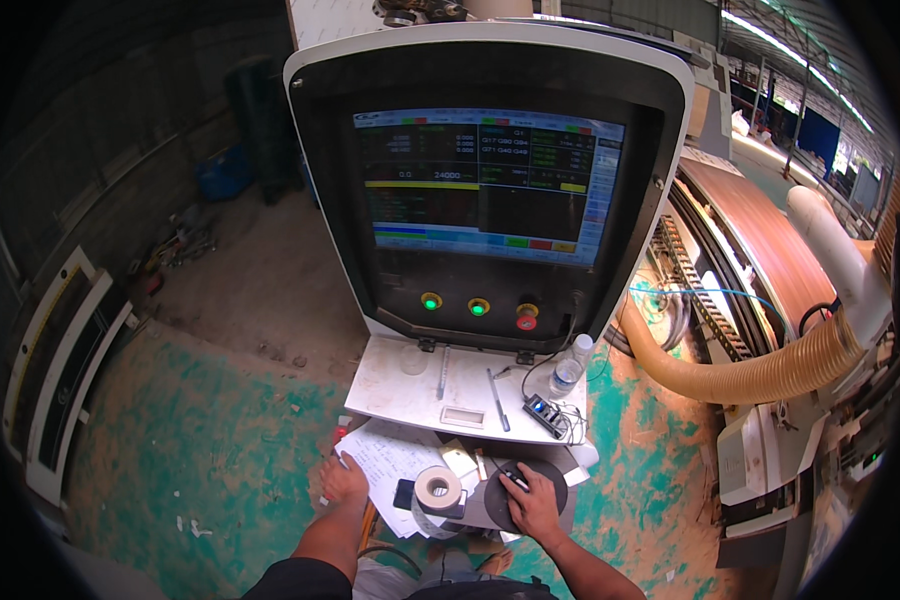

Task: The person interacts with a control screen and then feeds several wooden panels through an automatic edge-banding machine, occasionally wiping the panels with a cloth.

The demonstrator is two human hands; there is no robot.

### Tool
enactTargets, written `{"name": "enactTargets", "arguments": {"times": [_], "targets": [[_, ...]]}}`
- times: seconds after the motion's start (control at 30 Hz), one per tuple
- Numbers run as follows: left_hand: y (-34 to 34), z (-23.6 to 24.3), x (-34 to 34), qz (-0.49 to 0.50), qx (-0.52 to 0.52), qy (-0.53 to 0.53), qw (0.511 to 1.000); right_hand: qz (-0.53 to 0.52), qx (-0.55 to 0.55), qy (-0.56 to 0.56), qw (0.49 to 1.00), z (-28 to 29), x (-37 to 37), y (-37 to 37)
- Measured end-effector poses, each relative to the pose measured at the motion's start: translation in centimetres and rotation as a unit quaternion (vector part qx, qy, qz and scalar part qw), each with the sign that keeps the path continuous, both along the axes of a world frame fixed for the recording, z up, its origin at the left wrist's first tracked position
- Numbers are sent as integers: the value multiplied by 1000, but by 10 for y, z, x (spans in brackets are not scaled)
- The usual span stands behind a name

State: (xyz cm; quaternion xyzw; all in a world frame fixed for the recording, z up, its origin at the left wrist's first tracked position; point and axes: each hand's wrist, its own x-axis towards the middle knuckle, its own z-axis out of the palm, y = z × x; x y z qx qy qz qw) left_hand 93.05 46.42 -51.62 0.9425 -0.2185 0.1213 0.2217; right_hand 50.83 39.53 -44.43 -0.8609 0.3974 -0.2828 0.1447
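Observation:
My left hand is closed at the left edge of the handwritten paper sheets, around what looks like a slim pale pen. Only the ends of that pen show past my fingers. Curled over a dark computer mouse, my right hand rests on a round black mouse pad. Between my hands, a roll of pale tape lies on the papers, beside a dark phone. Above stands a machine control panel with a lit screen.
Below the screen sit two green-lit buttons and a red stop knob. The white ledge carries pens, a clear bottle and a small black device. A ribbed yellow hose curves at the right, beside a machine bed.

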Motion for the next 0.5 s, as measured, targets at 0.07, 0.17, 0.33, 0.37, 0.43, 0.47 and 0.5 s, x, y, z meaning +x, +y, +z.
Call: {"name": "enactTargets", "arguments": {"times": [0.07,0.17,0.33,0.37,0.43,0.47,0.5], "targets": [[-1,5,-3,-4,7,6,1000,-1,1,-1,1000,-2,-1,0],[0,8,-4,-4,25,19,999,-1,1,-1,1000,-2,-1,0],[0,6,-2,0,27,17,999,-2,-2,3,1000,-1,0,0],[0,5,-2,-1,26,15,1000,-3,-2,3,1000,-1,-1,0],[0,4,-2,-3,22,11,1000,-2,-2,3,1000,0,-1,0],[1,3,-1,-3,19,11,1000,-2,-2,2,1000,0,0,0],[1,3,-1,-3,16,11,1000,-1,-3,2,1000,0,0,0]]}}
